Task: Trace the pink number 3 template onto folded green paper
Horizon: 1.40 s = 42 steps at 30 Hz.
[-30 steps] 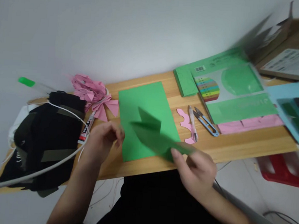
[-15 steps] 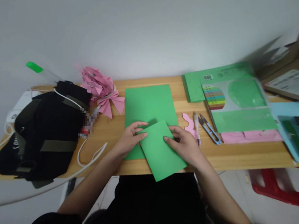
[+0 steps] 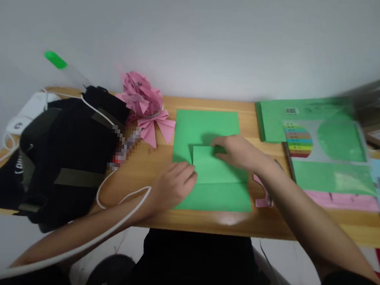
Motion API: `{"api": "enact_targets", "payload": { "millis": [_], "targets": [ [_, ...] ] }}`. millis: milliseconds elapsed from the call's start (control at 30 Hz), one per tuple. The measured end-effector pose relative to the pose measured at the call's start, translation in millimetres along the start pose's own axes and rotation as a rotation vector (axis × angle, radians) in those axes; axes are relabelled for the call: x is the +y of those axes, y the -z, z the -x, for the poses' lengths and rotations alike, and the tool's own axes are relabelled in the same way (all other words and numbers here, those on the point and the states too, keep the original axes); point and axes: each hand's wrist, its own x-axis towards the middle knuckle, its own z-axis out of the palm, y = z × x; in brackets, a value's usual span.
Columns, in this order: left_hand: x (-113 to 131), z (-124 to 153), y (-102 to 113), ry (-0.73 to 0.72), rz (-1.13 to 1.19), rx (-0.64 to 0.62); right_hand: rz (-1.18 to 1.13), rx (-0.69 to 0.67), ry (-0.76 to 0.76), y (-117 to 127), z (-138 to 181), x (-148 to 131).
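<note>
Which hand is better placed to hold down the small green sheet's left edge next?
Probably the left hand: it is at that edge of the small sheet, while the right hand is at the far edge.

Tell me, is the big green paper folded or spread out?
Spread out: the big green paper lies flat on the table, top corners showing, under the smaller green paper.

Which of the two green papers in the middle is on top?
The smaller green sheet, with the right hand at its far edge. The larger green sheet is underneath, showing beyond its far and near edges.
</note>
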Motion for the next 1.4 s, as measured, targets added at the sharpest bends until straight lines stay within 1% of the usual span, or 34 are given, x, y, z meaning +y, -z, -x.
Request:
{"api": "enact_targets", "payload": {
  "millis": [67, 133, 167, 200, 233, 300, 333, 367, 433, 500, 567, 733, 900, 967, 1200, 1400],
  "targets": [
    [-1.7, 4.1, -6.0, -0.227, -0.093, -0.003, 0.035, 0.041, -0.011, -11.0, -2.9, 0.3],
    [-4.7, 7.7, -12.2, -0.44, -0.268, 0.06, 0.046, 0.124, 0.02, -23.0, -2.7, 2.4],
    [-6.1, 9.2, -14.6, -0.502, -0.353, 0.095, 0.054, 0.183, 0.059, -28.5, -1.1, 3.6],
    [-7.1, 10.6, -16.2, -0.522, -0.415, 0.115, 0.066, 0.26, 0.116, -33.4, 1.5, 4.4],
    [-7.6, 11.7, -17.0, -0.507, -0.439, 0.111, 0.089, 0.353, 0.188, -37.5, 5.3, 4.8],
    [-7.2, 13.3, -16.5, -0.47, -0.447, 0.062, 0.167, 0.553, 0.345, -43.2, 16.5, 3.5],
    [-6.6, 13.8, -15.5, -0.454, -0.443, 0.038, 0.219, 0.631, 0.411, -45.1, 23.5, 1.9],
    [-6.0, 14.0, -14.3, -0.438, -0.435, 0.022, 0.263, 0.678, 0.446, -46.7, 31.0, -0.2],
    [-5.4, 14.2, -12.1, -0.406, -0.414, 0.029, 0.306, 0.681, 0.465, -50.7, 45.7, -5.1],
    [-6.3, 14.0, -10.8, -0.393, -0.394, 0.08, 0.298, 0.65, 0.462, -57.6, 57.4, -9.3],
    [-8.3, 13.6, -10.6, -0.399, -0.373, 0.129, 0.268, 0.653, 0.45, -67.9, 64.3, -12.2],
    [-11.5, 11.9, -9.7, -0.402, -0.377, 0.184, 0.246, 0.719, 0.396, -92.4, 65.7, -13.8],
    [-12.3, 10.4, -3.0, -0.367, -0.37, 0.203, 0.264, 0.742, 0.393, -99.7, 61.9, -11.0],
    [-13.8, 9.1, -0.3, -0.361, -0.347, 0.193, 0.265, 0.762, 0.403, -101.0, 61.3, -9.4],
    [-24.2, 1.4, -2.6, -0.361, -0.209, 0.043, 0.279, 0.815, 0.419, -102.7, 60.2, -9.2],
    [-26.1, -0.5, -1.9, -0.348, -0.15, 0.025, 0.245, 0.819, 0.416, -104.3, 62.0, -8.3]
  ]
}}
